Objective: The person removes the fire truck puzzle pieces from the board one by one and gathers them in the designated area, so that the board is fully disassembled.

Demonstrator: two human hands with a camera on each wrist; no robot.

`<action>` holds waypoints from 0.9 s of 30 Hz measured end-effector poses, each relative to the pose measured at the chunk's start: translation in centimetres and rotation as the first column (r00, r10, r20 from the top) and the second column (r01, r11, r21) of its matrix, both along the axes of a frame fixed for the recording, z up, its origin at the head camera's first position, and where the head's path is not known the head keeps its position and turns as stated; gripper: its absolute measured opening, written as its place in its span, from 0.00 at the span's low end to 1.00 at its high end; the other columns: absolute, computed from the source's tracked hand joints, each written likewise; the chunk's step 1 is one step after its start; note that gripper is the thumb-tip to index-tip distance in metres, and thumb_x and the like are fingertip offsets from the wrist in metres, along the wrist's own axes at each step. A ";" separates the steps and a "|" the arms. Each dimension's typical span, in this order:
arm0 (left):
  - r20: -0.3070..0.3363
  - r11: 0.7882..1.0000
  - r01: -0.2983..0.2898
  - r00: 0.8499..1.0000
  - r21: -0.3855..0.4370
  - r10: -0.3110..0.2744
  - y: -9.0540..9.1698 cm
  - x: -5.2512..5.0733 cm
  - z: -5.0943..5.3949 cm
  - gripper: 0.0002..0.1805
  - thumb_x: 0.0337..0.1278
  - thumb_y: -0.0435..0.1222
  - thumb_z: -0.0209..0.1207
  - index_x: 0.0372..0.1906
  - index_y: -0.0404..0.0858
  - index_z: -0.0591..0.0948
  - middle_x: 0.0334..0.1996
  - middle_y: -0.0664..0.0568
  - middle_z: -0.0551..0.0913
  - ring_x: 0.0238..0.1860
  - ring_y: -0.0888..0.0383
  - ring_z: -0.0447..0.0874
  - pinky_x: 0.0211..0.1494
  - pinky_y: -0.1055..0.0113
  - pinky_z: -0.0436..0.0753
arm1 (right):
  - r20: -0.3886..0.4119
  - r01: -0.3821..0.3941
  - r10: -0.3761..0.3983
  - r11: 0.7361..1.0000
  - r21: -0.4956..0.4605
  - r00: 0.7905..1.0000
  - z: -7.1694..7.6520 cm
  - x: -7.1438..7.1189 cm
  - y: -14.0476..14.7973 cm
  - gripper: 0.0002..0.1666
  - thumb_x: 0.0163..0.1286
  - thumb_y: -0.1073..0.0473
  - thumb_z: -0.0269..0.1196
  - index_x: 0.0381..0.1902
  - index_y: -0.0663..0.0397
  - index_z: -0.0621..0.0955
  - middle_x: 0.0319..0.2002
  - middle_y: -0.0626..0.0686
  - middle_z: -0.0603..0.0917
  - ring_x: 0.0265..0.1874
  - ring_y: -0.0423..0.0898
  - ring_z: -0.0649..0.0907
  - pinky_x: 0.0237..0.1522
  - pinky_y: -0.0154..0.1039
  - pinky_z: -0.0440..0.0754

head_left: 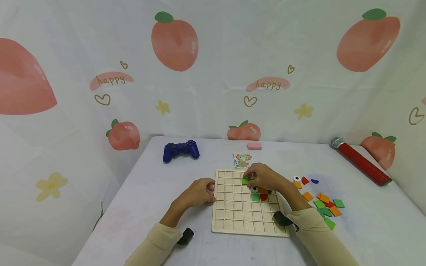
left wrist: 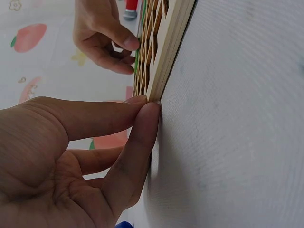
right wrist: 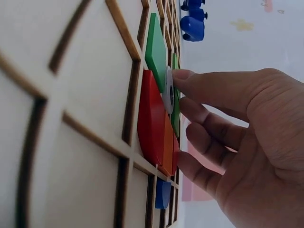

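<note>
Several pieces lie in cells of the board (head_left: 229, 205): a white disc (head_left: 254, 189), a green square (head_left: 255, 197), an orange piece (head_left: 263, 190), a red piece (head_left: 263, 198) and a blue piece (right wrist: 163, 194). The right hand (head_left: 265, 176) has thumb and forefinger pinching a light green tile (head_left: 245, 181) at the board's far side, beyond the disc and left of it; whether it is fully seated I cannot tell. The left hand (head_left: 199, 191) pinches the board's left edge between thumb and forefinger. Judging by the many bare cells and the loose tiles (head_left: 334, 211) on the tabletop (head_left: 173, 177) to the right, the filling looks to be at an early stage. Some cells are hidden under the right hand. A card (head_left: 244, 159) with a coloured pattern lies just beyond the board.
</note>
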State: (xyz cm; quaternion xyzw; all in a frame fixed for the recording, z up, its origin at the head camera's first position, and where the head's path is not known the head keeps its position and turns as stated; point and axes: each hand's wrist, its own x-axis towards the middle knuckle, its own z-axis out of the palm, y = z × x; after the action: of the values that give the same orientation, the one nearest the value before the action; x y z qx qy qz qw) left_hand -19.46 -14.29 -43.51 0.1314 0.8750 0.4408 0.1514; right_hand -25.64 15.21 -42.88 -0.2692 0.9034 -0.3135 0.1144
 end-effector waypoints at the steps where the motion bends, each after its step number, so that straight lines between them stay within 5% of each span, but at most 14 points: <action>1: -0.002 1.000 -0.001 1.000 -0.004 0.001 0.0 0.0 0.0 0.34 0.51 0.23 0.73 0.66 0.23 0.77 0.44 0.46 0.81 0.42 0.57 0.81 0.47 0.63 0.84 | -0.004 -0.003 0.003 1.000 0.002 1.000 0.0 0.0 0.0 0.13 0.68 0.60 0.74 0.49 0.54 0.91 0.46 0.49 0.85 0.46 0.47 0.80 0.50 0.47 0.83; 15: 0.000 1.000 0.000 1.000 -0.005 0.000 0.0 -0.1 0.0 0.35 0.50 0.24 0.74 0.66 0.23 0.77 0.44 0.47 0.82 0.41 0.58 0.83 0.47 0.63 0.84 | 0.025 0.034 -0.033 0.999 -0.020 0.999 0.4 0.6 0.3 0.18 0.67 0.58 0.74 0.54 0.55 0.89 0.48 0.49 0.89 0.49 0.49 0.83 0.53 0.50 0.85; 27: -0.004 1.000 0.002 1.000 -0.010 -0.002 0.0 -0.1 -0.1 0.35 0.50 0.24 0.74 0.66 0.22 0.76 0.43 0.47 0.82 0.40 0.58 0.82 0.46 0.64 0.84 | 0.012 0.088 -0.087 0.995 -0.050 0.996 0.3 0.7 2.7 0.20 0.65 0.61 0.71 0.56 0.56 0.87 0.45 0.50 0.87 0.45 0.48 0.80 0.46 0.44 0.81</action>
State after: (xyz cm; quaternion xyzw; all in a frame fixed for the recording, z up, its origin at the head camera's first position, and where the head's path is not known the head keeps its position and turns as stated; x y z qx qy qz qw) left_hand -19.58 -14.27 -43.61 0.1323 0.8773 0.4361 0.1508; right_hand -24.96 17.89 -42.62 -0.2306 0.9056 -0.3421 0.0984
